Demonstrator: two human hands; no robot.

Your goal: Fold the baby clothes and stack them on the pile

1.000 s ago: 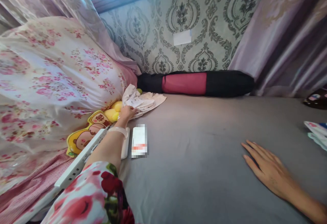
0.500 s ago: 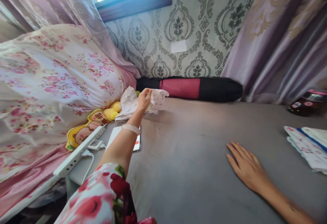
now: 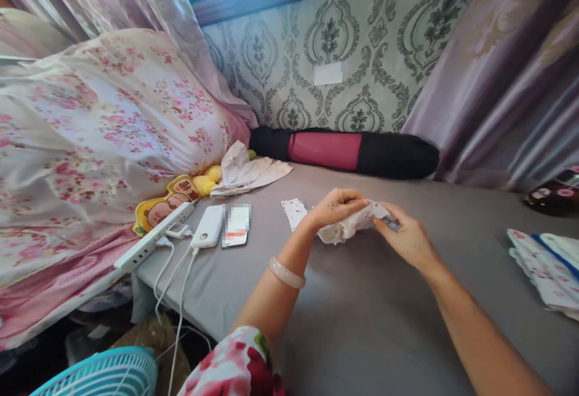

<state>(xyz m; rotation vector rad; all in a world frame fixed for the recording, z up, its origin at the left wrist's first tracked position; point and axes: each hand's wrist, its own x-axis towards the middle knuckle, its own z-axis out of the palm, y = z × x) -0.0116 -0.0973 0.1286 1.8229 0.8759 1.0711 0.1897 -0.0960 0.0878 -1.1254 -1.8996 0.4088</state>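
My left hand (image 3: 337,206) and my right hand (image 3: 404,236) meet over the middle of the grey bed sheet (image 3: 362,311). Both are closed on a small white cloth with tiny dots (image 3: 348,227), bunched between them. A loose corner of this cloth (image 3: 294,210) lies flat on the sheet to the left of my left hand. A pale bangle (image 3: 286,273) sits on my left wrist.
A cream garment (image 3: 248,173) lies by the floral duvet (image 3: 104,131). A power bank (image 3: 208,234), phone (image 3: 236,233) and power strip (image 3: 154,245) sit at the bed's left edge. A black and red bolster (image 3: 348,152) lines the wall. Folded cloths (image 3: 547,266) lie right.
My left hand pulled the small dotted cloth away from the pile by the duvet to the middle of the bed. My right hand lifted off the sheet and took hold of it too.
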